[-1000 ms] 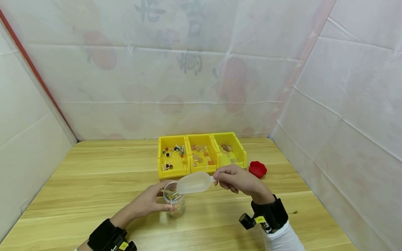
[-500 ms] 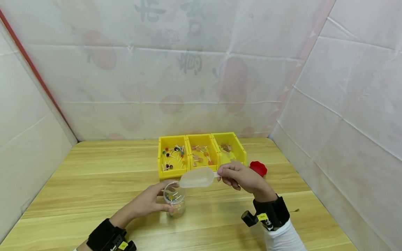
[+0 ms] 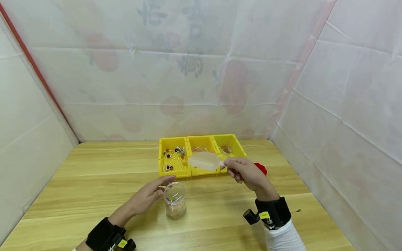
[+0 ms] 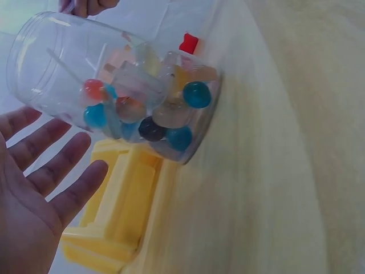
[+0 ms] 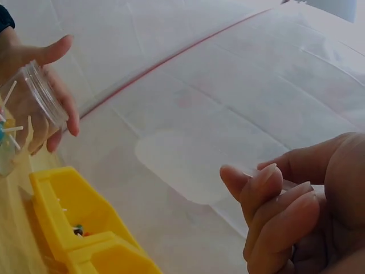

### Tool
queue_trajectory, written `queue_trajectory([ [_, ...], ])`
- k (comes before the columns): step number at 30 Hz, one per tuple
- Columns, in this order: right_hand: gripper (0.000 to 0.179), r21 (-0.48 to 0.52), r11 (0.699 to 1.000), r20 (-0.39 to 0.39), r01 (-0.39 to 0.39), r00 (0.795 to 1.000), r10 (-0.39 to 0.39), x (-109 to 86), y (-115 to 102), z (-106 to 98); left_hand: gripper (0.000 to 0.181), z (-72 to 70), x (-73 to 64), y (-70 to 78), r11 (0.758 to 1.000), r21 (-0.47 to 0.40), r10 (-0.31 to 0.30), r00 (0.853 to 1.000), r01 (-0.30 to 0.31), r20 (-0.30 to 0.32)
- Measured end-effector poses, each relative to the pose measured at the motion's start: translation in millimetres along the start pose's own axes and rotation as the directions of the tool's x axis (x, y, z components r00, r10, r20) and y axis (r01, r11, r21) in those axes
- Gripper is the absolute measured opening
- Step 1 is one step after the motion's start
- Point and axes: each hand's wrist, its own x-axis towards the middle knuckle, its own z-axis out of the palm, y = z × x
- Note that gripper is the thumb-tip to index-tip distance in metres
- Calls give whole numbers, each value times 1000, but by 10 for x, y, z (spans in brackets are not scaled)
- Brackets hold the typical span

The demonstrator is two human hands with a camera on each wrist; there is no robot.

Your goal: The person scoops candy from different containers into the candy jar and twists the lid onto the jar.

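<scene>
A clear jar (image 3: 175, 205) stands upright and lidless on the table, partly filled with lollipops and candies (image 4: 154, 114) in several colours. Just left of it is my left hand (image 3: 146, 195), its fingers spread and apart from the jar in the left wrist view. My right hand (image 3: 246, 171) pinches the handle of a translucent white scoop (image 3: 205, 160). That scoop is in the air over the front of the yellow bins (image 3: 172, 175), with no candy visible in it. Lollipops lie in the left bin and wrapped-looking sweets in the right one; the scoop covers part of the middle bin.
A red scalloped object (image 3: 261, 168) sits right of the bins, partly hidden by my right hand. A small dark sprig-like bit (image 3: 296, 211) lies near my right wrist. White printed cloth walls (image 3: 201, 87) rise behind and on both sides of the wooden table (image 3: 106, 167).
The scoop has moved up and right, away from the jar's mouth, in my right hand. My left hand has let go of the jar and drawn slightly left; the jar has stayed put.
</scene>
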Motion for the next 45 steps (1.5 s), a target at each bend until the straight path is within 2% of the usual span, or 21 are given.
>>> queue_trajectory([
  [3, 33, 2, 1000, -41, 7, 999, -7, 20, 30, -49, 45, -39, 11, 13, 999, 46, -3, 998, 5, -57],
  [6, 35, -14, 1000, -71, -18, 997, 17, 59, 75, -102, 42, -78, 16, 25, 997, 71, -25, 993, 34, -116],
  [13, 43, -110, 982, -122, -152, 983, 139, 167, 162, -221, 39, -157, 56, -2, 981, 163, -66, 970, 106, -234],
  [17, 49, -127, 970, -109, -208, 975, 194, 257, 191, -271, 41, -192, 94, -16, 961, 185, -141, 937, 208, -321],
  [20, 46, -170, 955, -113, -242, 968, 225, 347, 213, -309, 46, -212, 125, -29, 949, 176, -182, 910, 262, -372],
  [27, 34, -273, 894, -153, -356, 933, 325, 612, 252, -366, 50, -252, 186, -105, 908, 229, -204, 846, 352, -493],
  [29, 33, -306, 875, -153, -376, 926, 344, 685, 256, -381, 50, -261, 211, -148, 903, 221, -216, 833, 369, -509],
  [32, 34, -337, 849, -163, -406, 914, 372, 794, 238, -395, 54, -261, 251, -216, 895, 180, -272, 818, 409, -508],
  [36, 33, -372, 822, -182, -430, 903, 390, 935, 191, -382, 64, -251, 301, -305, 863, 115, -385, 789, 491, -478],
  [38, 34, -412, 797, -188, -442, 897, 400, 1010, 158, -362, 68, -243, 323, -340, 847, 103, -422, 778, 521, -466],
  [40, 35, -441, 768, -191, -464, 885, 425, 1089, 117, -343, 70, -233, 342, -366, 839, 99, -439, 773, 535, -458],
  [43, 34, -482, 727, -174, -489, 866, 468, 1193, 59, -334, 70, -209, 363, -398, 831, 109, -448, 773, 545, -449],
  [45, 32, -478, 725, -148, -496, 859, 491, 1241, 36, -353, 68, -186, 380, -413, 828, 122, -449, 777, 547, -440],
])
